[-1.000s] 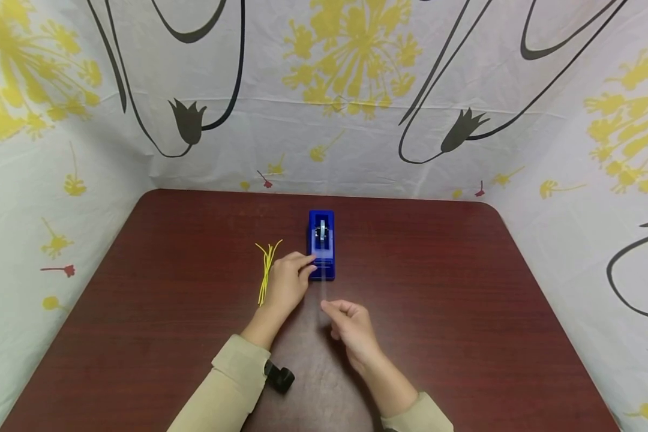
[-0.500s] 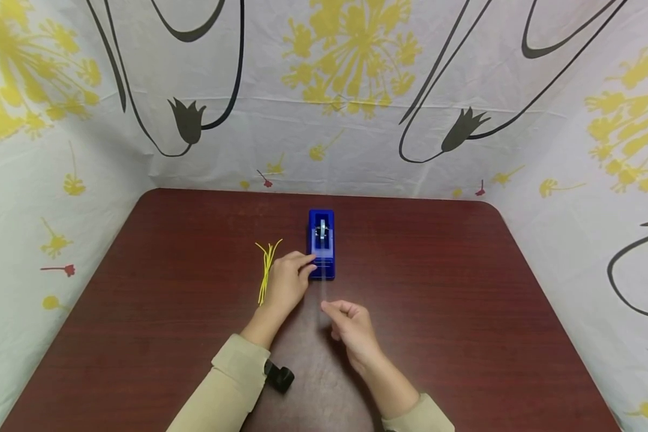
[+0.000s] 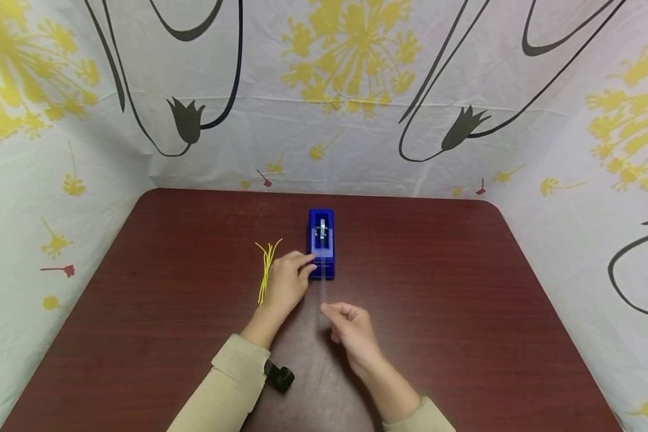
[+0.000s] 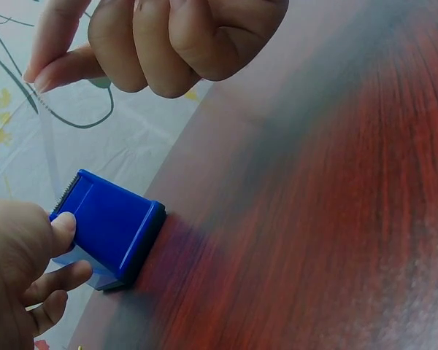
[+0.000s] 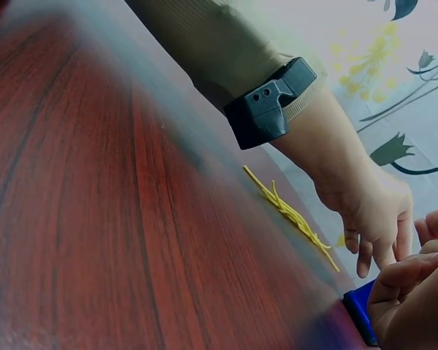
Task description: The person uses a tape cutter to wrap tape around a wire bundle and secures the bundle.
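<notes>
While the left hand [image 3: 286,283] grasps the near left side of a blue tape dispenser [image 3: 329,249], the right hand [image 3: 356,336] pinches the end of a clear tape strip [image 3: 324,291] between thumb and fingers, as the head view shows. The dispenser lies just to the right of the left hand's fingertips and beyond the right hand, upright on the dark red table [image 3: 437,288]. Its tape roll [image 3: 322,229] sits farther out than the left fingers, and the strip runs from the dispenser's near end toward the right hand. A bundle of yellow strands [image 3: 266,273] lies just beside the left hand, on its outer side.

From the left wrist, the left thumb presses the dispenser's blue front, below the serrated edge [image 4: 66,193]. The right hand is held above, well apart from the left, its other fingers curled.

From the right wrist, a blue corner of the dispenser shows below the left hand, partly covered by the right; the strands lie under the left forearm, which bears a black wrist camera [image 5: 266,106].
</notes>
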Action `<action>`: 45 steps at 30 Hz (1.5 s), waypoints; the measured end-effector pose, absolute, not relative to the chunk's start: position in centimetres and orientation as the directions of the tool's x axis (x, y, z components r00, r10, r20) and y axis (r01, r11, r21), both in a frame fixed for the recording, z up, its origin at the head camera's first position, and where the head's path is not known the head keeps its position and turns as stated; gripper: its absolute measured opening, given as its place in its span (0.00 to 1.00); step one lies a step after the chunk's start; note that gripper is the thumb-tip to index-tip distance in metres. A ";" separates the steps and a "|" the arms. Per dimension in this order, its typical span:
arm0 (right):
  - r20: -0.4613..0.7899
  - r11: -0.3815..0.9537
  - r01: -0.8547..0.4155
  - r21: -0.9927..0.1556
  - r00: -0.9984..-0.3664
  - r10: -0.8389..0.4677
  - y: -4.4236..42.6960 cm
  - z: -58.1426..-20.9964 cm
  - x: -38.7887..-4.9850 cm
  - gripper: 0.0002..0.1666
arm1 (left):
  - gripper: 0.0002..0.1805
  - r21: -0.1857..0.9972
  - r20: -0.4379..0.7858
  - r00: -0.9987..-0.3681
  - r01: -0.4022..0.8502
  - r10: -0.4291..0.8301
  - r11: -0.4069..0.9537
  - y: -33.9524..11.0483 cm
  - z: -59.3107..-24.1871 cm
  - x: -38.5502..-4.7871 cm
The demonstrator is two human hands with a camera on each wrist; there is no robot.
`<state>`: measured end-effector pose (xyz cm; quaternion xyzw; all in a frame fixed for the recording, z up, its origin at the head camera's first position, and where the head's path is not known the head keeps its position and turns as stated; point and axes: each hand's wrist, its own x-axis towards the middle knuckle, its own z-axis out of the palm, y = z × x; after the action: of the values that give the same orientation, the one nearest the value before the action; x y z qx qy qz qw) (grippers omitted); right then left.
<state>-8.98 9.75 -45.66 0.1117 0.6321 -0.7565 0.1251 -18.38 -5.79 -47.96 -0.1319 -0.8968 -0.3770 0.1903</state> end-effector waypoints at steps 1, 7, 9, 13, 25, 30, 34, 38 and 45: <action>-0.327 -0.172 0.330 -0.928 -0.944 -0.049 9.8 -45.7 -9.0 0.11 | 0.12 0.625 0.441 -0.892 0.381 0.094 0.681 -5.8 -48.0 -18.4; -0.320 -0.189 0.323 -0.927 -0.946 -0.049 9.7 -45.7 -8.7 0.10 | 0.12 0.628 0.444 -0.891 0.385 0.096 0.676 -5.8 -47.9 -18.3; -0.323 -0.196 0.326 -0.925 -0.945 -0.049 9.7 -45.7 -8.7 0.10 | 0.12 0.631 0.446 -0.890 0.387 0.094 0.672 -5.8 -47.9 -18.3; -0.326 -0.200 0.329 -0.923 -0.944 -0.046 9.7 -45.7 -8.6 0.11 | 0.12 0.636 0.451 -0.888 0.393 0.093 0.665 -5.8 -48.0 -18.4; -0.330 -0.203 0.332 -0.921 -0.943 -0.044 9.8 -45.6 -8.0 0.10 | 0.12 0.638 0.461 -0.883 0.402 0.092 0.657 -5.8 -48.0 -18.4; -0.325 -0.214 0.326 -0.921 -0.945 -0.043 9.7 -45.7 -7.9 0.11 | 0.12 0.638 0.460 -0.883 0.400 0.091 0.658 -5.8 -48.1 -18.4; -0.324 -0.217 0.324 -0.921 -0.945 -0.038 9.7 -45.7 -7.8 0.11 | 0.12 0.639 0.454 -0.886 0.394 0.090 0.660 -5.8 -48.2 -18.4; -0.320 -0.209 0.322 -0.923 -0.946 -0.040 9.7 -45.8 -7.7 0.11 | 0.12 0.639 0.460 -0.884 0.398 0.088 0.658 -5.8 -48.3 -18.4; -0.314 -0.204 0.316 -0.927 -0.948 -0.040 9.8 -45.9 -7.6 0.10 | 0.12 0.636 0.463 -0.882 0.399 0.088 0.661 -5.8 -48.3 -18.4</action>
<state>-7.55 9.81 -45.90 0.1112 0.6201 -0.7679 0.1158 -18.43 -5.80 -48.26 -0.1370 -0.8889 -0.3885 0.2005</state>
